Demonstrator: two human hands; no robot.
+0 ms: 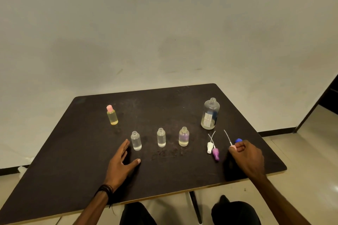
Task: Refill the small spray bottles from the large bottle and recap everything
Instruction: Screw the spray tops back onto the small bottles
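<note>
Centrally, three uncapped small bottles [161, 137] stand upright in a row; bare tabletop [164, 175] lies between them and the near edge. Toward the right edge, a pink sprayer [232, 147] is pinched by the right hand [247, 157] — tube pointing to the far edge. Beside the leftmost bottle, the left hand [121, 162] rests flat, fingers spread — nothing held. The large bottle [210, 113] stands uncapped near the far-right corner.

Three small bottles [161, 137] uncapped, large bottle [210, 113] seemingly near-empty
</note>
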